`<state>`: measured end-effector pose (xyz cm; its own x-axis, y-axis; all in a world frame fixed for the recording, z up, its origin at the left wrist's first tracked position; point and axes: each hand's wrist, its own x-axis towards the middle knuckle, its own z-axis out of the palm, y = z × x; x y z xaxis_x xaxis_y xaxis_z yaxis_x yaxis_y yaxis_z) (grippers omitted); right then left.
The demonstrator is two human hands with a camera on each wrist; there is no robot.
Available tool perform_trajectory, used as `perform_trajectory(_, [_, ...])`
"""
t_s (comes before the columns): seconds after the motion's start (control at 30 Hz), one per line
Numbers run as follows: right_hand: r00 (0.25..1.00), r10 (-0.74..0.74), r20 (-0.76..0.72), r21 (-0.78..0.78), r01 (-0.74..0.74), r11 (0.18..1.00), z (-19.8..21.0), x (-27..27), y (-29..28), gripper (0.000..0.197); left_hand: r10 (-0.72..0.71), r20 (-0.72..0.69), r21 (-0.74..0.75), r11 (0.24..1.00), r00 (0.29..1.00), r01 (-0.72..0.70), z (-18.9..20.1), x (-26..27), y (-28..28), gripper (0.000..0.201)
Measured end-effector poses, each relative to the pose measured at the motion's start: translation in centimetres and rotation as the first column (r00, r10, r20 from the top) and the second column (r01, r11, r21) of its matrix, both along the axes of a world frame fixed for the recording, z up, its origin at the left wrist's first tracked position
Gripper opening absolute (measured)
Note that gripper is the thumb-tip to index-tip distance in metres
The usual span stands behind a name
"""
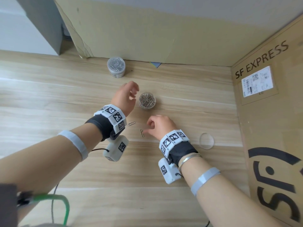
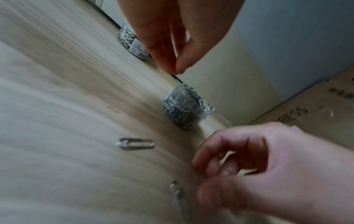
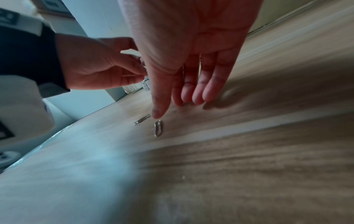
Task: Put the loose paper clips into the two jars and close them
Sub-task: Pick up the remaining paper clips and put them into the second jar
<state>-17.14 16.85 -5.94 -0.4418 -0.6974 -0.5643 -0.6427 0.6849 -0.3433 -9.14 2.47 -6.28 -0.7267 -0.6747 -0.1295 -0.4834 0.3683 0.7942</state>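
On the bench (image 1: 49, 99), seen from the head, the left hand (image 1: 125, 97) hangs beside the open jar (image 1: 147, 100), fingers loosely curled, holding nothing. The right hand (image 1: 161, 126) reaches down at one paper clip (image 1: 141, 133) — a second clip (image 1: 131, 124) lies near. From the left wrist, right fingers (image 2: 214, 153) are curled; whether they pinch anything, I cannot tell. From the right wrist, its grip (image 3: 180, 104) hangs apart, thumb just above the clip (image 3: 158, 128).

The cardboard box (image 1: 268, 112) reads "SF EXPRESS"; its white shipping label (image 1: 257, 81) seems too blurred to read.
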Motion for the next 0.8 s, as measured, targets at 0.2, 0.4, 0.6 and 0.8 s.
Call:
perform_trajectory(0.2, [0.998,0.067,-0.004,0.022,-0.067,0.997,-0.4,1.1,-0.2,0.028,-0.2,0.574,-0.017,0.967,0.794,0.256,-0.8,2.1,1.2,0.018])
perform_trajectory(0.4, [0.994,0.11,-0.027,0.062,-0.108,0.992,-0.1,1.3,-0.7,0.015,-0.285,0.659,-0.037,0.912,0.696,0.409,-1.4,2.4,2.3,0.013])
perform_trajectory(0.6, [0.976,0.211,-0.057,0.123,-0.203,0.972,-0.2,1.5,-0.9,0.018,-0.335,0.683,0.03,0.901,0.649,0.433,-1.6,2.1,2.6,0.018])
perform_trajectory(0.8, [0.942,0.304,-0.14,0.156,-0.282,0.947,-0.3,2.1,-0.9,0.026,-0.356,0.687,0.045,0.891,0.634,0.452,-1.3,1.9,2.9,0.018])
